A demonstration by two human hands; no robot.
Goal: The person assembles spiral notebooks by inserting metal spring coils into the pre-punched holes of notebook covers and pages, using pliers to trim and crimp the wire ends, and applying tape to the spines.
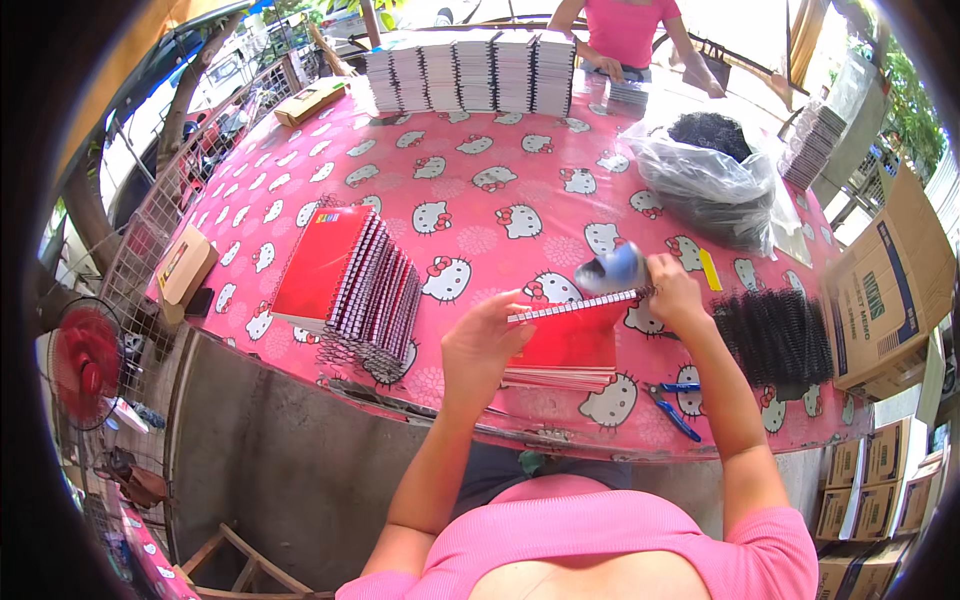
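Observation:
In front of me a red notebook lies on a short pile of notebooks, with a row of holes and a binding coil along its far edge. My left hand pinches the left end of that edge between thumb and fingers. At the right end my right hand is closed, its fingertips by the edge; what they grip is hidden. Touching or just beside those fingers is a blurred blue-grey rounded thing, whose kind I cannot make out. Blue-handled cutting pliers lie right of the notebook.
A stack of red spiral notebooks stands left. Black coils lie right, near a plastic bag of coils and an open carton. Tall notebook stacks line the far edge. Another person works across the table.

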